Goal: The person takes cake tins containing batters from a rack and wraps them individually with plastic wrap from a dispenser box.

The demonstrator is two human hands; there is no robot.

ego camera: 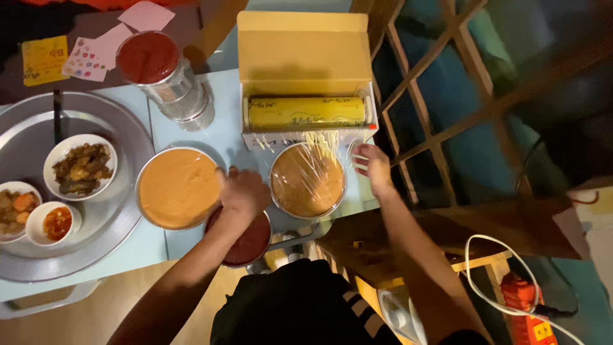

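Film (317,148) stretches from the roll (306,112) down over the bowl (308,181), which sits between the two hands. Right hand (372,165) is at the bowl's far right rim, fingers spread and open, pressing the film's edge down; its forearm runs back toward the body at a slant. Left hand (242,191) rests curled at the bowl's left side, knuckles up; whether it grips anything I cannot tell. The bowl holds smooth orange sauce under the clear film. Just beyond the right hand stands a yellow box (305,54), lid up, with the yellow roll lying inside. Left of the left hand, touching it, is a bigger pan (179,188) of the same orange sauce, uncovered. Under that wrist sits a dish (248,245) of dark red sauce. Further left a steel tray (121,211) carries small bowls of fried food. Beyond the pan stands a jar (153,62) with red filling.
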